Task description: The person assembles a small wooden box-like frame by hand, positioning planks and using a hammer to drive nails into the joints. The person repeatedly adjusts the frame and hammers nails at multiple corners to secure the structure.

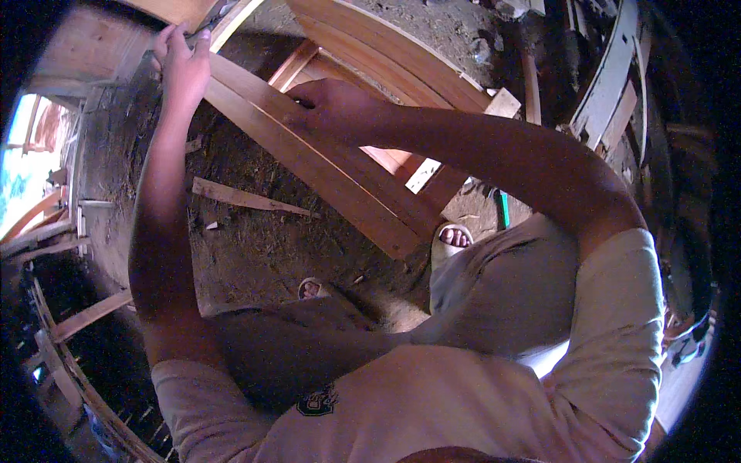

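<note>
A long wooden board runs slantwise from the far left to near my feet, forming the near side of a wooden frame. At its far-left end, my left hand is closed on the wood, thumb up. My right hand is closed on the board's upper edge farther along, fingers bent; its palm side is hidden. Beyond it lie the frame's long far boards, joined by crosspieces. A pale wood block sits at the frame's right corner.
A pointed wood offcut lies on the dirt floor, with smaller scraps around. My sandalled feet stand close to the board's near end. A green object lies right of the frame. Several planks lean at the far right; slatted wood stands left.
</note>
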Tool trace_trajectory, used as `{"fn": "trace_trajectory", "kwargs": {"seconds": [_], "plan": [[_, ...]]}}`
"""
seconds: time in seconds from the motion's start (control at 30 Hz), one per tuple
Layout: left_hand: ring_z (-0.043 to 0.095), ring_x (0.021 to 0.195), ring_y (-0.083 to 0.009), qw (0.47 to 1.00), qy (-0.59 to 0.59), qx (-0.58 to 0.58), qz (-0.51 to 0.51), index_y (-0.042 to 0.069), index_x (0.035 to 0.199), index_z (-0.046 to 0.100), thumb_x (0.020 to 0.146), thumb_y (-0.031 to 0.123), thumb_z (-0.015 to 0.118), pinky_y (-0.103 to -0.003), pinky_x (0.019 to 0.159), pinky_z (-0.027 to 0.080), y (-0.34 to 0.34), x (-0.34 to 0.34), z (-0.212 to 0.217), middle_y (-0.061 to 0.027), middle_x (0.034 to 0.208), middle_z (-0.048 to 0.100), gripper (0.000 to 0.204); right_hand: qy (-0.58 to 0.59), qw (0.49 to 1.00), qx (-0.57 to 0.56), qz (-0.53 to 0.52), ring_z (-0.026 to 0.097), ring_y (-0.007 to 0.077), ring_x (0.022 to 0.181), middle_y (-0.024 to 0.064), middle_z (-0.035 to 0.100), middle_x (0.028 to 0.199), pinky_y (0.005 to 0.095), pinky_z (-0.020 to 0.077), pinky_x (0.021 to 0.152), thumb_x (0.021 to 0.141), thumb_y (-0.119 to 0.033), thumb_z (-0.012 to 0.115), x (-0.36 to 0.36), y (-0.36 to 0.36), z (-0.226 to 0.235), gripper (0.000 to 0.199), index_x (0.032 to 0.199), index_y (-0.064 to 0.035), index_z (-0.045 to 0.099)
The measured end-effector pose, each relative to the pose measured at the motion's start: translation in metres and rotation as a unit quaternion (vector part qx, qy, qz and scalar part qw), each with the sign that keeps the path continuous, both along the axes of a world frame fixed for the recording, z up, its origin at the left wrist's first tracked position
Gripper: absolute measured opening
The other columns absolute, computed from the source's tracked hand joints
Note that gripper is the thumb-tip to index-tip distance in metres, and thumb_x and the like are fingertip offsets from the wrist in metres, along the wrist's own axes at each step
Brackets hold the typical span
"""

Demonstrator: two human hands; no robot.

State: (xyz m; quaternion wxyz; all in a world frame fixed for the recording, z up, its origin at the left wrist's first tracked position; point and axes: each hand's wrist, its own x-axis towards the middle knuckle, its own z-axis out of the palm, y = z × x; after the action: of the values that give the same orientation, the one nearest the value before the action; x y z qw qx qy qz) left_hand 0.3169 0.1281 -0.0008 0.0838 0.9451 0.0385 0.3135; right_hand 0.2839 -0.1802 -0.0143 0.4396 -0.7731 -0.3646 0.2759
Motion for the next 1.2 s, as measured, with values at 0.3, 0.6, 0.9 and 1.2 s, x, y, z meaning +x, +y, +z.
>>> {"fn": "trace_trajectory", "kwargs": {"seconds": [0.3, 0.6, 0.9, 1.2], "plan": [[0.065, 0.082, -0.0241, 0.832, -0.023, 0.119, -0.541, 0.004, 0.081, 0.065, 0.081, 0.016, 0.078, -0.039, 0.065, 0.053, -0.184, -0.122, 0.086, -0.0072, 0.083, 0.065, 0.017, -0.009, 0.998, 0.055, -0.003, 0.071, 0.0336, 0.102, 0.0201, 0.074, 0.112, 0.0450, 0.0536, 0.092, 0.094, -0.034, 0.070, 0.005, 0.013, -0.012, 0.043, 0.124, -0.0035, 0.070], [0.055, 0.116, -0.0431, 0.882, 0.136, -0.043, -0.450, -0.006, 0.127, 0.054, 0.079, 0.038, 0.077, -0.055, 0.104, 0.044, -0.259, -0.180, 0.011, -0.0251, 0.123, 0.055, 0.069, -0.068, 0.997, 0.003, -0.019, 0.069, 0.0387, 0.109, 0.0244, 0.071, 0.117, 0.0467, 0.0530, 0.097, 0.095, -0.042, 0.067, 0.005, 0.016, -0.014, 0.052, 0.126, -0.0003, 0.068], [0.052, 0.111, -0.0450, 0.895, 0.222, 0.008, -0.386, -0.010, 0.123, 0.050, 0.083, 0.038, 0.068, -0.060, 0.103, 0.041, -0.272, -0.193, 0.008, -0.0278, 0.118, 0.052, 0.065, -0.059, 0.998, -0.020, -0.009, 0.068, 0.0400, 0.112, 0.0259, 0.070, 0.121, 0.0471, 0.0523, 0.100, 0.095, -0.044, 0.068, 0.006, 0.011, -0.008, 0.055, 0.127, 0.0001, 0.067], [0.052, 0.110, -0.0431, 0.896, 0.224, -0.007, -0.384, -0.008, 0.121, 0.051, 0.080, 0.035, 0.068, -0.059, 0.104, 0.041, -0.274, -0.195, 0.017, -0.0258, 0.115, 0.052, 0.062, -0.103, 0.994, -0.039, 0.003, 0.069, 0.0409, 0.107, 0.0240, 0.072, 0.113, 0.0485, 0.0535, 0.097, 0.097, -0.048, 0.065, 0.007, 0.012, -0.005, 0.055, 0.123, 0.0002, 0.069]]}}
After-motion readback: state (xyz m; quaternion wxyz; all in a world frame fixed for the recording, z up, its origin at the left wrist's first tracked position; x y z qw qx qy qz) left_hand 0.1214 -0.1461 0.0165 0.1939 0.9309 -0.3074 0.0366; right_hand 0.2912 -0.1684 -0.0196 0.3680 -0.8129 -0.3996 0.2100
